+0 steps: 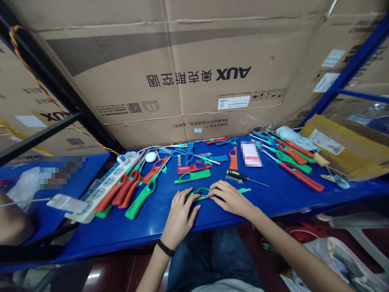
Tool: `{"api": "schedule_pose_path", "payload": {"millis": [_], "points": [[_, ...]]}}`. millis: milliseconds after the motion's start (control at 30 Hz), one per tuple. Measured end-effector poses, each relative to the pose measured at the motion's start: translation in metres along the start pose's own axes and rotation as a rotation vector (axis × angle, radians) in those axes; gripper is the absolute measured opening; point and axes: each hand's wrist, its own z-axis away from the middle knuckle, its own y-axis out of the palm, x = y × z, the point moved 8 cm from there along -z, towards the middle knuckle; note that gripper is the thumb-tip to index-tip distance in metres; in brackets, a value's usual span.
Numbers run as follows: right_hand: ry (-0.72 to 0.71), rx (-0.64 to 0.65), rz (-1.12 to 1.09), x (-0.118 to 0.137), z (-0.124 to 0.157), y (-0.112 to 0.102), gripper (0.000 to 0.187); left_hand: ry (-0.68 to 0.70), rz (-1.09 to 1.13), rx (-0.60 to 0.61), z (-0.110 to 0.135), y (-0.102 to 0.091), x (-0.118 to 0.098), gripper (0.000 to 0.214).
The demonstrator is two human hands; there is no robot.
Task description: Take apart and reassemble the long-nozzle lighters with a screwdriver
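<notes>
A green plastic lighter shell (199,194) lies on the blue table (273,194) between both hands. My left hand (180,213) rests on its left end, fingers curled over it. Gripping the shell's right end, my right hand (229,197) has its fingers pressed down; a thin metal tube with a teal tip (245,190) sticks out past it. A black-and-yellow screwdriver (240,176) sits just behind my right hand.
Several red, green and blue lighter shells and long lighters (130,190) are spread over the table. A white power strip (103,186) lies at the left. Big cardboard boxes (194,73) stand behind. An open carton (343,150) sits at the right.
</notes>
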Motion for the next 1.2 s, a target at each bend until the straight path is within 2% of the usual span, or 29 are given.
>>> {"api": "schedule_pose_path", "payload": {"millis": [400, 567, 933, 1033, 1200], "points": [[0.006, 0.004, -0.015, -0.004, 0.002, 0.002, 0.017, 0.028, 0.108, 0.131, -0.021, -0.001, 0.004, 0.005], [-0.003, -0.010, -0.039, -0.004, 0.001, 0.001, 0.018, 0.057, 0.152, 0.155, -0.024, 0.000, 0.005, 0.011], [0.049, 0.002, -0.105, -0.009, 0.004, 0.004, 0.019, 0.186, 0.050, 0.293, -0.037, -0.001, -0.003, 0.008], [0.059, 0.004, -0.107, -0.010, 0.004, 0.005, 0.019, 0.201, 0.047, 0.282, -0.036, -0.001, -0.002, 0.010], [0.052, 0.001, -0.110, -0.010, 0.003, 0.003, 0.019, 0.179, 0.100, 0.196, -0.029, -0.001, 0.003, 0.011]]}}
